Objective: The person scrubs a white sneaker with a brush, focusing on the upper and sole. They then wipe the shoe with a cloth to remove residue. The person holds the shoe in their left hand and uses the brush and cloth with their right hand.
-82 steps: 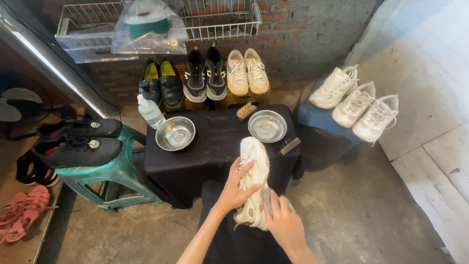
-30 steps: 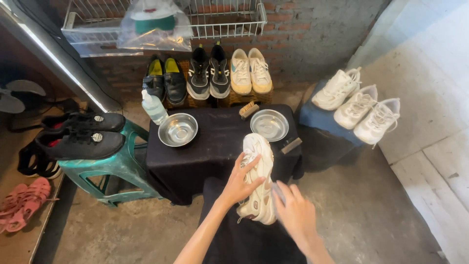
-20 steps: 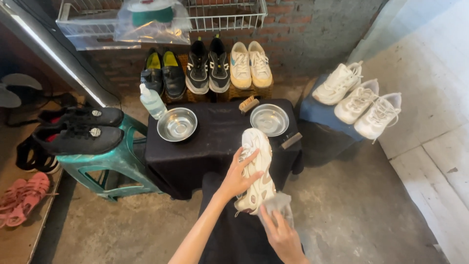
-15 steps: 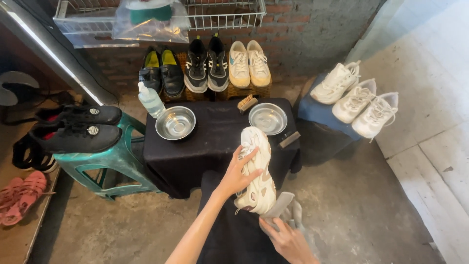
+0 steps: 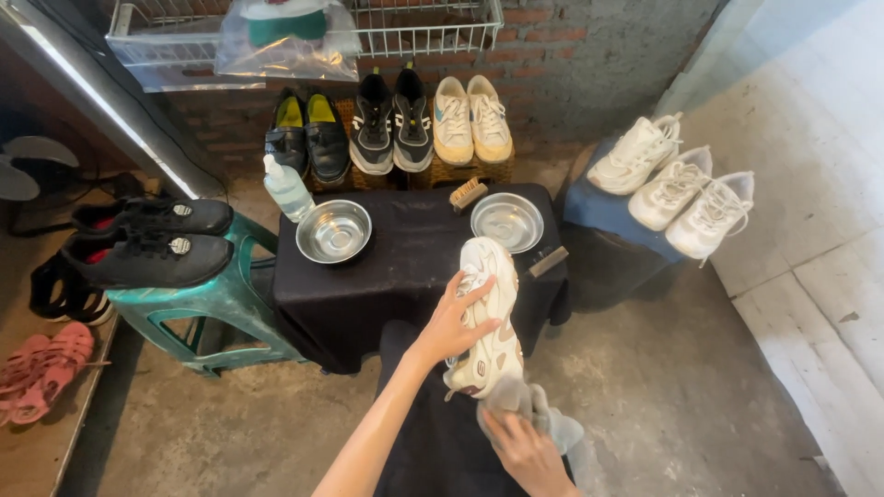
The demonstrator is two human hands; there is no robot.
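So the left hand (image 5: 449, 331) is wrapped around a white sneaker (image 5: 486, 317), fingers spread over the laces and tongue, holding it toe-away above the near edge of the black-draped counter (image 5: 405, 267). The right hand (image 5: 520, 453) is down by the heel, fingers curled on a grey cloth (image 5: 543, 419) bunched against the shoe. Two steel bowls (image 5: 334, 231) sit further back on the counter.

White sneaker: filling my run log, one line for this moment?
left hand: grips white sneaker | right hand: presses grey cloth at heel | over black-draped table
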